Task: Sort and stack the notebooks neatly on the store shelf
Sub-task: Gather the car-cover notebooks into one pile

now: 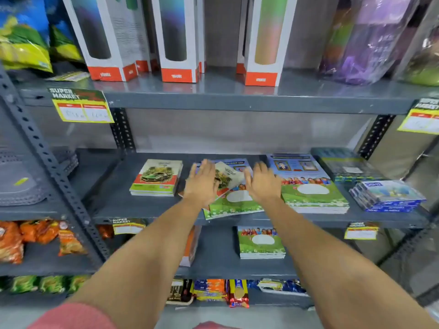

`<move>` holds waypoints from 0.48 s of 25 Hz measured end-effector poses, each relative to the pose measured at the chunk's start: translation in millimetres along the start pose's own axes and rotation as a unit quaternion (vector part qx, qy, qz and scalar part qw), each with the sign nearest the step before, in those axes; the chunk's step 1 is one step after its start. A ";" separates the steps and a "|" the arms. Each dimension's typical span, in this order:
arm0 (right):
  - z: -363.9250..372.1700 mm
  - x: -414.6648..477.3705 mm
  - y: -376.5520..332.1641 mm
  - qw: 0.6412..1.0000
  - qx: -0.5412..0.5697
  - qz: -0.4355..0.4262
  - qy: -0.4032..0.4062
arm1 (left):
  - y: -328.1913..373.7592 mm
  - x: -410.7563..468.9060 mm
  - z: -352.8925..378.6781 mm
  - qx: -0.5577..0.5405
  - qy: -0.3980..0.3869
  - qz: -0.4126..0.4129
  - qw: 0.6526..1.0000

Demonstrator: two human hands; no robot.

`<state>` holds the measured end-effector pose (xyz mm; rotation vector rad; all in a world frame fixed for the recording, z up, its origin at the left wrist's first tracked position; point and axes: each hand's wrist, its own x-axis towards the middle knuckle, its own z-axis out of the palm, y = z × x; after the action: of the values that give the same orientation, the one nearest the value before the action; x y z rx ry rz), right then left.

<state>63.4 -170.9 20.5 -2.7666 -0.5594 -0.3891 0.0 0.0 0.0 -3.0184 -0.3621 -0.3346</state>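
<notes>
Both bare forearms reach in, left hand (202, 184) and right hand (260, 184) spread flat-fingered, gripping nothing, over the messy notebook pile (231, 198) mid-shelf. Left of that pile sits the car-cover stack (156, 178); right of it, the tidy green stack (308, 186).

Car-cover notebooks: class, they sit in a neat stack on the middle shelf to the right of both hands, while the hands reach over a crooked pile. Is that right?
Not quite. The head view shows the car-cover notebooks stacked to the left of the left hand and right hand, not the right. The rest stands: middle shelf, crooked pile beneath the hands.
</notes>
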 end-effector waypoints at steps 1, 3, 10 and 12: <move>13.3 -1.6 -1.9 0.999 0.008 0.019 -0.033 | 2.5 0.7 11.7 0.005 -0.073 -0.002 0.997; 46.4 -1.0 -3.3 0.993 0.039 0.050 -0.104 | 7.1 3.8 40.3 -0.023 -0.158 0.016 0.987; 94.7 -0.9 -6.4 0.976 0.085 0.145 -0.137 | -19.5 34.0 62.2 -0.253 -0.123 -0.122 0.952; 100.4 3.9 -10.7 0.974 0.098 0.151 -0.140 | -28.3 41.0 65.8 -0.259 -0.175 -0.186 0.932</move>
<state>82.8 -126.8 -68.4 -2.6682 -0.2142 0.1196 45.6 43.7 -53.2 -3.5118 -1.0323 0.1238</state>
